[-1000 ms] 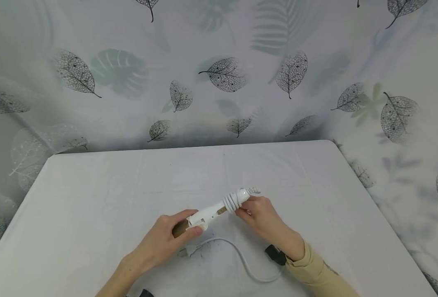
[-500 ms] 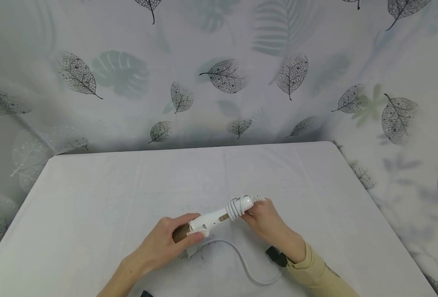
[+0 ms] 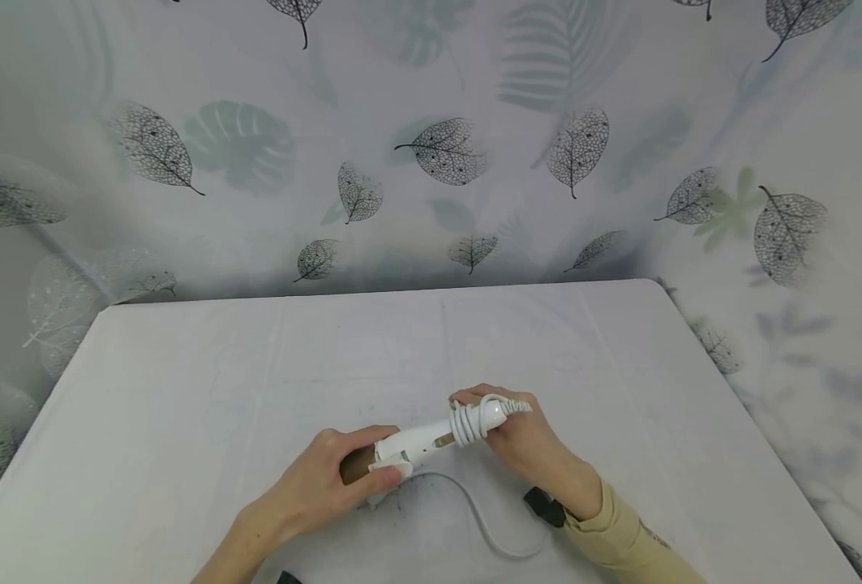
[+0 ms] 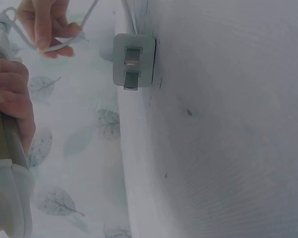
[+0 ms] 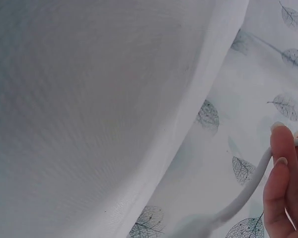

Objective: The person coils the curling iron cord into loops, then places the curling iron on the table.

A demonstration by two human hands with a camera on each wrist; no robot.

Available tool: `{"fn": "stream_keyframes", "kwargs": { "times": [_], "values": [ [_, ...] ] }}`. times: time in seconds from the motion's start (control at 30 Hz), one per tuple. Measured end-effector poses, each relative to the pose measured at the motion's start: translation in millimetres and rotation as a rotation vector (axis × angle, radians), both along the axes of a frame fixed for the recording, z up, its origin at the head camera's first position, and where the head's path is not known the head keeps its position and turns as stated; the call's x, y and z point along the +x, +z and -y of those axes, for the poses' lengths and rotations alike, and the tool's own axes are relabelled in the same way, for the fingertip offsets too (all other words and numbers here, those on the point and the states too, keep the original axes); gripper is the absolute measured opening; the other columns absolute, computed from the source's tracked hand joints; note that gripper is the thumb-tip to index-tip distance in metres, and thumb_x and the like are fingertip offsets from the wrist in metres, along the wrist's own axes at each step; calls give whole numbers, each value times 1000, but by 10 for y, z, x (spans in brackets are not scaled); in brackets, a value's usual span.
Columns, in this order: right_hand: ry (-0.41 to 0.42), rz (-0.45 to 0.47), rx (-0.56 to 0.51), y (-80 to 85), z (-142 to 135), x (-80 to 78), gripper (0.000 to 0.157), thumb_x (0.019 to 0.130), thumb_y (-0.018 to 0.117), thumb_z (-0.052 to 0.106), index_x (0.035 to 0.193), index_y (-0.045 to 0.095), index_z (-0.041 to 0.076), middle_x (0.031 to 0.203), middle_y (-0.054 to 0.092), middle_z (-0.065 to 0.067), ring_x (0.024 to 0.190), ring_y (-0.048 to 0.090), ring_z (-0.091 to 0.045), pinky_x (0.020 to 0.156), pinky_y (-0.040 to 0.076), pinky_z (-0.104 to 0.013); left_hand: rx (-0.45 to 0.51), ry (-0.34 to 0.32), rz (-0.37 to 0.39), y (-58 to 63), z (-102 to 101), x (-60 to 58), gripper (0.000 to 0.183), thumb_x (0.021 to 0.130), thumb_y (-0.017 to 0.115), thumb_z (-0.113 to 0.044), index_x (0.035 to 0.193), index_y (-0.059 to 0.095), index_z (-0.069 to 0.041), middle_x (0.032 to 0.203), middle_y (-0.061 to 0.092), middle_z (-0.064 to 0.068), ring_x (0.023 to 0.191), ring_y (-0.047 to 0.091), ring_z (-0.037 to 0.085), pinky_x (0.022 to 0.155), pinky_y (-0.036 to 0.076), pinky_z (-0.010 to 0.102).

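A white hair curling iron (image 3: 412, 441) with a brownish barrel lies across my left hand (image 3: 321, 483), which grips it near the barrel, thumb along the white part. Several loops of its white power cord (image 3: 464, 425) are wound round the handle's right end. My right hand (image 3: 536, 446) is at that end and holds the cord between its fingers, as the right wrist view shows with the cord (image 5: 248, 191) running through the fingertips. The two-pin plug (image 4: 133, 60) hangs below the iron in the left wrist view; in the head view the left hand mostly hides it.
The white table (image 3: 182, 389) stretches out under the hands. A loose curve of cord (image 3: 483, 523) runs between plug and right forearm. A black strap piece (image 3: 545, 507) sits at the right wrist. Behind stands a leaf-patterned curtain (image 3: 401, 81).
The curling iron's handle end has come down and slightly right. The right hand has shifted round the handle, its fingers now showing behind it. The left hand keeps its grip.
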State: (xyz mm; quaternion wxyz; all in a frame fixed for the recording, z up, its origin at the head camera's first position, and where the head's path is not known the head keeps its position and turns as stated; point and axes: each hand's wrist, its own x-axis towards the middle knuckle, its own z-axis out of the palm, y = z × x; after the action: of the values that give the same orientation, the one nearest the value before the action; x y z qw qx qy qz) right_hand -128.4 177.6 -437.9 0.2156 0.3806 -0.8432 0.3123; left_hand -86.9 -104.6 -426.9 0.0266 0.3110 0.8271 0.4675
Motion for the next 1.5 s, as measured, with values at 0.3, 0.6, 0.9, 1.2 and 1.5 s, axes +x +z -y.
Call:
{"fn": "stream_keyframes", "kwargs": {
  "times": [0.3, 0.6, 0.9, 1.2, 1.5],
  "values": [
    [-8, 22, 80, -28, -18, -62, 31, 81, 76, -7, 109, 71, 6, 104, 72, -5, 88, 72, -19, 74, 58, -30, -71, 29, -49, -22, -12, 8, 28, 94, 69, -39, 120, 66, -29, 83, 64, -17, 70, 56, -3, 64, 47, 19],
    [67, -62, 12, -1, -70, -131, 32, 79, 75, -10, 108, 74, 3, 103, 72, -8, 83, 70, -17, 67, 55, -24, -68, -48, -110, 6, 1, 4, 26, 93, 71, -40, 117, 64, -34, 83, 59, -23, 68, 52, -6, 64, 45, 15],
    [70, -127, 7, 6, -114, -173, 19, 97, 67, 20, 100, 77, 4, 88, 74, -4, 70, 66, -13, 61, 51, -20, -97, -102, -181, 23, -14, 33, 29, 90, 73, -46, 115, 64, -34, 78, 55, -26, 64, 45, -11, 59, 37, 6],
    [35, -84, -5, 56, -157, -147, 25, 74, 81, -3, 98, 77, 3, 87, 73, -2, 66, 63, -7, 60, 49, -15, -279, -69, -224, 11, -25, 47, 29, 88, 66, -62, 98, 59, -36, 64, 39, -26, 56, 32, -11, 53, 27, 6],
    [35, -117, -38, 115, -156, -111, 15, 95, 69, 17, 93, 75, 3, 82, 70, -1, 60, 57, -5, 58, 46, -14, -396, -24, -161, -14, -25, 42, 33, 89, 58, -69, 89, 53, -36, 59, 27, -24, 52, 29, -7, 51, 27, 14]
  ]
}}
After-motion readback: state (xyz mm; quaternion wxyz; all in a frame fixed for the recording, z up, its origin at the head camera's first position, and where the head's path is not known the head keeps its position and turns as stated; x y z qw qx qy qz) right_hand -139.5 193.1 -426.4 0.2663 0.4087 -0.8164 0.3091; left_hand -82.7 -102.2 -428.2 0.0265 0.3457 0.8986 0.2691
